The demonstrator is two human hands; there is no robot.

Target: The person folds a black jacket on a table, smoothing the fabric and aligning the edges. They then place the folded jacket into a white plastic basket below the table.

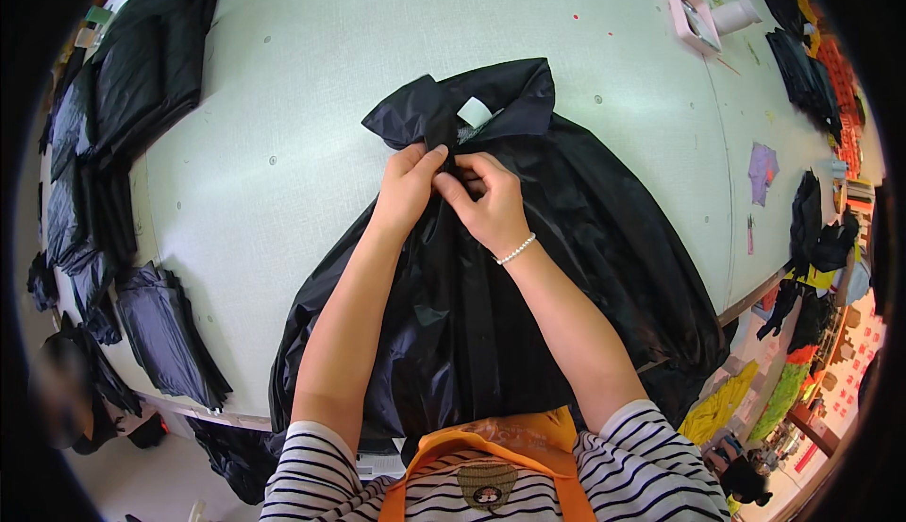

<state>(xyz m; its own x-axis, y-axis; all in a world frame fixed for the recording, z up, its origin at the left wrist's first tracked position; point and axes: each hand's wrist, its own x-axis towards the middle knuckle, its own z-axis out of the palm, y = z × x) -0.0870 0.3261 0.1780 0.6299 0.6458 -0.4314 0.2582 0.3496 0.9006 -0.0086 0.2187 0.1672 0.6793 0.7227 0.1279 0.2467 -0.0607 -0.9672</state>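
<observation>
A black shiny jacket [604, 210] lies spread on the pale table in front of me, its collar pointing away and its lower part hanging over the near edge. My left hand [409, 182] pinches the front edge just below the collar [406, 114]. Close beside it, my right hand [486, 199], with a beaded bracelet at the wrist, grips the same front strip with bent fingers. The fingertips of both hands nearly meet there. A white label [474, 111] shows inside the neck opening. Whether a button or snap sits under the fingers is hidden.
Folded black garments [151, 59] are piled along the left side, with another folded stack [170, 328] near the front left. At the far right stand a pink tray [694, 20] and a white cylinder [736, 15]. A purple scrap [763, 173] lies at the right.
</observation>
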